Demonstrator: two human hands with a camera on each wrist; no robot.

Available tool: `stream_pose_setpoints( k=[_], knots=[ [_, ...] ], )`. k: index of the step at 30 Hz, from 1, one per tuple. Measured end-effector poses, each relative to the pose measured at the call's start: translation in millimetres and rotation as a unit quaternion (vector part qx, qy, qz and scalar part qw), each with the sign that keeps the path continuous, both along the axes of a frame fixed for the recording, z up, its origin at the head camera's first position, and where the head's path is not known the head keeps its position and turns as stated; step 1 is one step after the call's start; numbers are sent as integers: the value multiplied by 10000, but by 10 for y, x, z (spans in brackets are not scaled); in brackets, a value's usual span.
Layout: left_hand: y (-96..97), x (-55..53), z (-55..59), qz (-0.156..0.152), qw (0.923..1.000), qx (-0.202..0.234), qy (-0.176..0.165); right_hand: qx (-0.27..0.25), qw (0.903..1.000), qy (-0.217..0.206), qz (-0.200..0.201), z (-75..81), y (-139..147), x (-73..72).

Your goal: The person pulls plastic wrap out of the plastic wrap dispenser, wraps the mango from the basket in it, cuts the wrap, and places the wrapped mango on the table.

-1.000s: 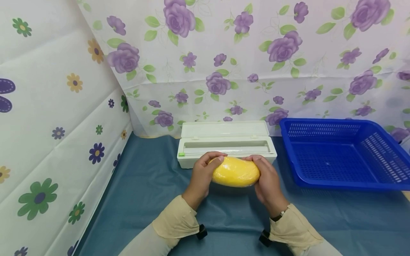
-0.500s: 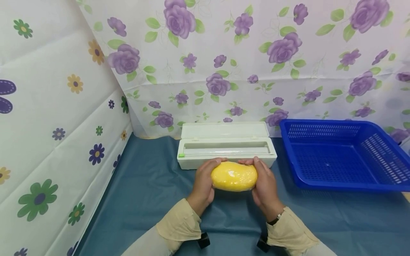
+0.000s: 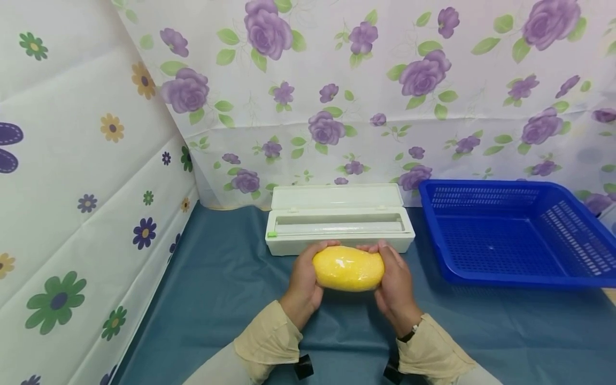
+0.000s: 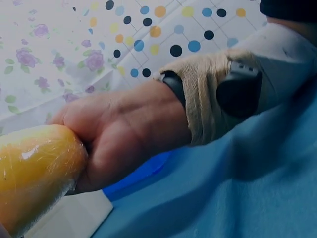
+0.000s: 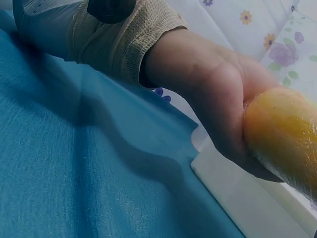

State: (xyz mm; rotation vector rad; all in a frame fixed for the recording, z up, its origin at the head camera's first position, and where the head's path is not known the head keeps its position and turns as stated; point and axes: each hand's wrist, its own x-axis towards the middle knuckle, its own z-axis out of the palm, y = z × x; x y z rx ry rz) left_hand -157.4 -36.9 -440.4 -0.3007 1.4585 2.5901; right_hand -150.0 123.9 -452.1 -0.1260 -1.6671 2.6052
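Observation:
A yellow mango (image 3: 348, 268) in clear cling film is held level between both hands, above the cloth and in front of the white box. My left hand (image 3: 302, 280) grips its left end, and my right hand (image 3: 397, 286) grips its right end. Crinkled film shows on the mango (image 4: 37, 168) in the left wrist view, where the right hand (image 4: 119, 129) cups that end. The right wrist view shows the left hand (image 5: 218, 99) round the other end. Behind the mango stands a white cling film dispenser (image 3: 339, 245), lid raised, with a film roll (image 3: 339, 227) inside.
A blue plastic basket (image 3: 520, 279) stands at the right. Dark blue-green cloth (image 3: 231, 289) covers the table, meeting a flowered backdrop (image 3: 298, 80) behind and another flowered sheet (image 3: 96, 160) on the left. A green slider (image 3: 272, 234) sits at the dispenser's left front edge.
Both hands have brought the mango slightly down and nearer to the body. The right fingers have shifted around its end. The dispenser and basket stay in place.

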Motion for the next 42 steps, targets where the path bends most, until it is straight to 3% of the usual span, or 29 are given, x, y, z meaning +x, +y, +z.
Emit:
stream_pose_setpoints(
  k=[9,13,22,26,32,36,39,42],
  knots=[
    [15,28,14,102,9995,273,-76,-12,10000,51,-31,7,-17,17],
    [10,19,25,-21,9995,320,-36,62,10000,54,-3,29,17,10],
    [-94,-39,82,-309,9983,382,306,741,9944,344,668,98,109,-58],
    [-142,-64,96,-603,9975,68,368,904,9909,364,932,117,154,-74],
    [-214,-121,108,-930,9934,-380,546,1486,9769,388,1483,129,215,-98],
    [-260,-158,114,-1096,9900,-677,567,1495,9768,277,1507,158,221,-102],
    [-301,-176,146,-1219,9804,-1343,765,1475,9784,159,1443,179,228,-107],
    [-353,-170,208,-1414,9571,-2327,990,1502,9782,143,1426,179,239,-117]
  ],
)
